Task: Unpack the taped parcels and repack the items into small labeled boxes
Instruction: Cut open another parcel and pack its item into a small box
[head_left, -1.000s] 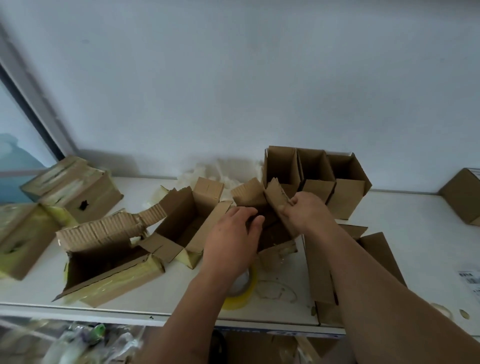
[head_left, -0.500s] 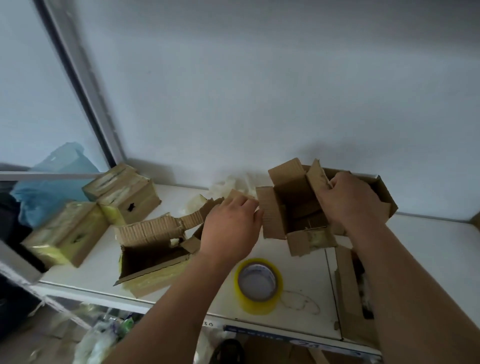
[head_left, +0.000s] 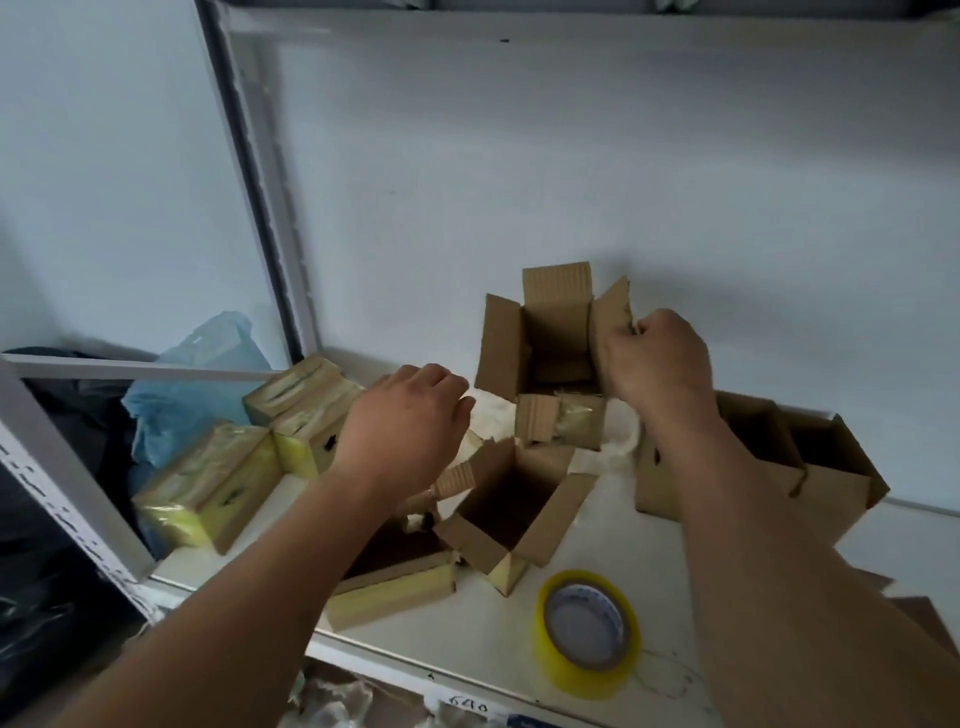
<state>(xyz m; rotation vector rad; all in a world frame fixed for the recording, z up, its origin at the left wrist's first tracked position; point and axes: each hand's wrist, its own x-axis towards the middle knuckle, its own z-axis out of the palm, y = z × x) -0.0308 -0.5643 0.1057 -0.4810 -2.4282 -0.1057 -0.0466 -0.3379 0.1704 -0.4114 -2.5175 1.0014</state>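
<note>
Cardboard box (head_left: 550, 338), gripped by its side flap in the right hand (head_left: 657, 361), has risen off the desk (head_left: 498, 639) since a moment ago, while the left hand (head_left: 410, 421), loosely curled and empty, has let go, so it seems emptied.

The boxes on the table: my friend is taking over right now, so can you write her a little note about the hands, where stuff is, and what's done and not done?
Right hand grips a flap of the opened box, held up off the white table.
Left hand holds nothing, fingers loosely curled, above the open boxes.
Done: an empty opened box sits mid-table, another torn-open one beside it.
Left: three taped parcels at the left edge remain sealed. Small boxes wait open on the right; the tape roll lies in front.
</note>
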